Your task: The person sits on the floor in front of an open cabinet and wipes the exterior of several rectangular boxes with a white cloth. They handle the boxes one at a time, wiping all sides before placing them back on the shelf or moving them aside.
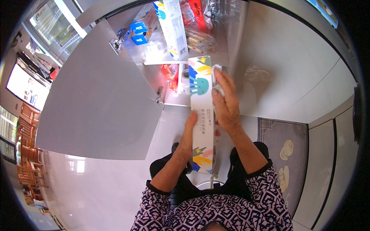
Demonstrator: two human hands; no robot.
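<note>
A long white cardboard box [201, 104] with a teal jellyfish and coloured leaf shapes stands between my hands, in front of an open cabinet. My left hand [190, 122] grips its left edge near the middle. In my right hand [226, 101] is a crumpled white cloth [216, 75], pressed against the box's upper right side. The box hides part of the left hand's fingers. Another long patterned box [172, 30] is upright on the cabinet shelf [164, 62], beyond the held one.
The left cabinet door [101, 101] hangs open; the right one [283, 66] is wide open too. Blue-ended boxes [139, 33], red plastic bags [196, 13] and bagged chopsticks [199, 40] fill the upper shelf. A roll [185, 74] is below. A grey mat [281, 156] lies at right.
</note>
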